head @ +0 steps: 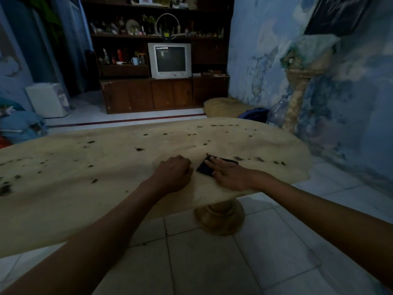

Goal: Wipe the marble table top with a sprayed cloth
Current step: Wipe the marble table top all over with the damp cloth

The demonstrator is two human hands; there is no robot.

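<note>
Two bare arms reach in from the near edge over a wide, pale marble bench (106,167) whose oval top runs from the left border of the view to a rounded end on the right, close to the mottled blue wall (265,50). Dark flecks are scattered across the marble, thickest along the far edge and at the left. Most of the top lies bare to the left of the hands and beyond them. White floor tiles (234,262) show below the near edge and in a strip between the bench's right end and the wall, and the turned pedestal base (220,218) stands on them under the right part of the top. Past the far edge, more floor lies before a dark wooden cabinet (148,94) carrying a grey CRT television (170,60). A tan cushion (225,106) lies on the floor by the wall. Near the front right edge of the bench, the right hand (230,175) lies flat with straight fingers pressing a dark folded cloth (205,167) onto the marble. Just left of the cloth, the left hand (174,173) rests on the bench with its fingers curled into a loose fist, holding nothing visible.
</note>
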